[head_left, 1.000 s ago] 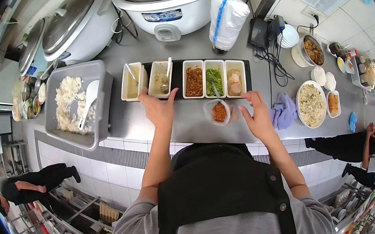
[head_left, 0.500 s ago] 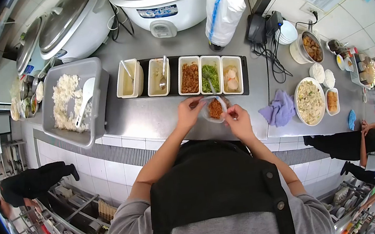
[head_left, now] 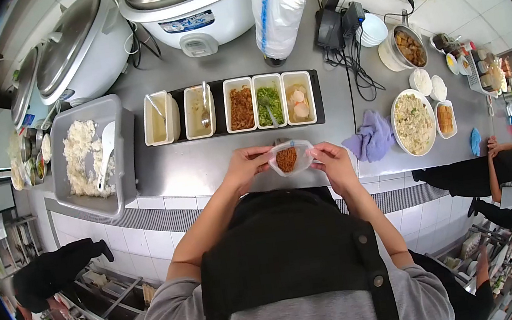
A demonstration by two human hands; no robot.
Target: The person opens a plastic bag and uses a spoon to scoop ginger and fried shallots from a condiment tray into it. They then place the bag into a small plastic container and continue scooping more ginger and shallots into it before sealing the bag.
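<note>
Between my hands, near the counter's front edge, is a small clear plastic bag (head_left: 302, 161) with brown crumbly food (head_left: 286, 159) inside. My left hand (head_left: 248, 166) pinches its left side. Fingers of my right hand (head_left: 333, 161) are closed on its right side. Just beyond the bag stand white tubs in a black holder: minced brown food (head_left: 241, 109), chopped green onion (head_left: 268, 98) with a spoon, and pale round pieces in liquid (head_left: 299, 105). Two further tubs with spoons (head_left: 162, 128) (head_left: 200, 112) stand to the left.
A grey bin of rice (head_left: 123, 147) is at the left, rice cookers (head_left: 207, 22) behind. A wrapped white stack (head_left: 278, 20) stands at the back. To the right are a purple cloth (head_left: 371, 137), a fried rice bowl (head_left: 414, 122) and co-workers (head_left: 468, 173). Another person (head_left: 58, 267) bends at lower left.
Both hands and the bag have moved slightly toward me, away from the tubs. The bag's mouth looks spread wider between the hands. My view has shifted, and another person's dark clothing appears at lower right.
</note>
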